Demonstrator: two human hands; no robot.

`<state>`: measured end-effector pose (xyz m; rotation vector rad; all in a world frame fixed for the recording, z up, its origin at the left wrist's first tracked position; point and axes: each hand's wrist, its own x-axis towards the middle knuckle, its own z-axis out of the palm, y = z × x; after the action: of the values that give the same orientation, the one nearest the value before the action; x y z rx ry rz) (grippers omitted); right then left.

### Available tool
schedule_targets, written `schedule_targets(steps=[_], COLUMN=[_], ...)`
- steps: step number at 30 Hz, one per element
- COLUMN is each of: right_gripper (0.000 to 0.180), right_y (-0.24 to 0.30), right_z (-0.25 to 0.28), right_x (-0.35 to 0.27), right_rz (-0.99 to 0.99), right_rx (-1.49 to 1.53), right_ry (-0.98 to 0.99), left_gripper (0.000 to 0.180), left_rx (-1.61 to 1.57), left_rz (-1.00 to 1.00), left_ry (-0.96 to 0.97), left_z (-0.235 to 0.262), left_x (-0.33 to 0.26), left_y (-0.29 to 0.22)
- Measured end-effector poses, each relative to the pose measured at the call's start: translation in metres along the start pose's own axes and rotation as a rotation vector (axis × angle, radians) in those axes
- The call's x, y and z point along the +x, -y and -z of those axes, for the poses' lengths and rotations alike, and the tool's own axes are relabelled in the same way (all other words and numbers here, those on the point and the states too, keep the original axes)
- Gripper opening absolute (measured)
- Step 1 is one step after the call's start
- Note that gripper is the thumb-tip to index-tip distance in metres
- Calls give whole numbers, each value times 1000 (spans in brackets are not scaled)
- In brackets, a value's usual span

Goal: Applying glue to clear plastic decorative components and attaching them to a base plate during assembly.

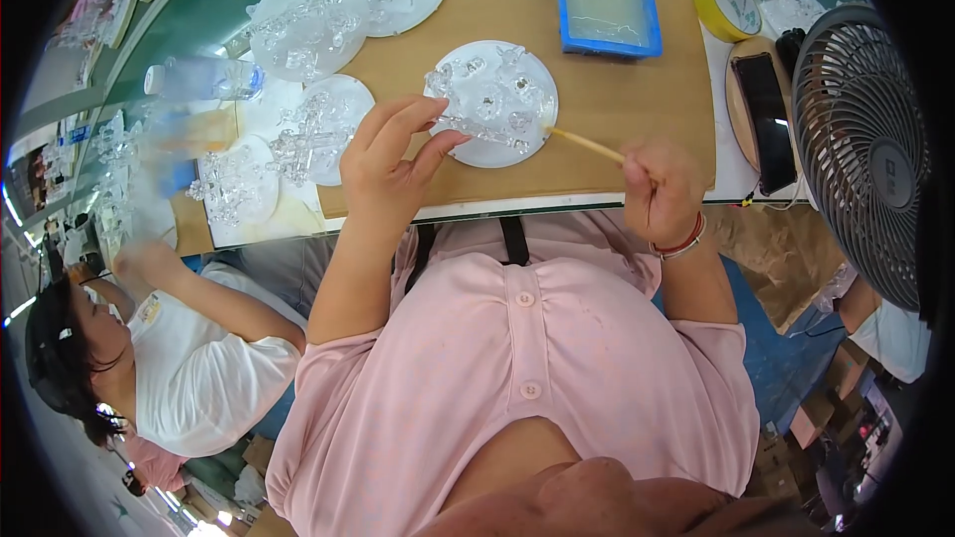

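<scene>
A round white plate point(507, 152) bearing several clear plastic pieces lies on brown cardboard in front of me. My left hand point(393, 154) is at the plate's left side, thumb and forefinger pinching the end of a clear plastic piece point(487, 129) that lies over the plate. From the right, my right hand point(659, 189) grips a thin wooden stick point(592, 145), closed around its near end. The stick's far tip meets the plate's right rim. What exactly the clear pieces depict is too small to tell.
A blue-rimmed tray point(609, 48) stands behind, with yellow tape point(728, 8), a phone point(761, 119) and a black fan point(885, 159) at right. More white plates point(308, 25) with clear pieces and a bottle point(204, 79) lie left. A co-worker in white point(214, 358) sits left.
</scene>
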<state>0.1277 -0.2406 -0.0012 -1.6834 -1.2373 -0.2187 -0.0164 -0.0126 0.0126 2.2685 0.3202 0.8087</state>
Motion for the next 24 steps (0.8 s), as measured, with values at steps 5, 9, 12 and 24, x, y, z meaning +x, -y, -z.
schedule_targets(steps=[5,9,12,24], right_gripper=[12,13,12,17], right_y=[1,2,13,8], right_z=[1,0,1,-9], right_x=[-1,4,1,4], right_rz=[79,70,126,124], right_rx=[6,-45,-10,98], right_ry=[45,34,93,128], left_gripper=[31,29,28,31], left_rx=[8,18,2,-17], left_rz=[-43,-78,-43,-90], left_ry=[-22,-45,-37,21], left_z=[-3,-8,-9,-8], left_x=[-3,-6,-8,-14], left_y=[-3,-10,-15,-17])
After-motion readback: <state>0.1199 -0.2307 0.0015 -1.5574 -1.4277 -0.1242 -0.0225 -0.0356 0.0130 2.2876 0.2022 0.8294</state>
